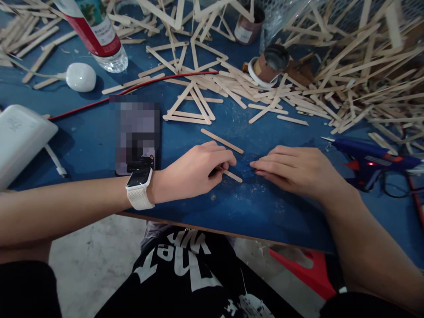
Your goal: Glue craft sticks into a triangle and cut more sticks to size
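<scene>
Two hands are resting on the blue table [99,132]. The left hand [192,170], which is wearing one white watch [139,187] at the wrist, is curling its fingers and pinching one short wooden stick [232,176] between thumb and fingertips; the stick is lying flat on the table, between the two hands. The right hand [294,170] is lying flat and almost fully stretched, palm down, its fingertips pointing to the stick's end and very near it, and it is holding nothing. One more single stick [221,141] is lying loose just beyond the left hand. Behind it, one glued triangle of sticks [189,108] is lying flat, and a big loose heap of sticks [364,70], too many to count, is covering the far right of the table. One blue glue gun [371,161] is lying right of the right hand, near but not touching it. On the left I am seeing one phone [135,137], one white box [20,141], one white egg-shaped object [80,77], one plastic bottle [99,35] and one red wire [132,90]. Two small round cans [271,64] are standing among the sticks at the back.
</scene>
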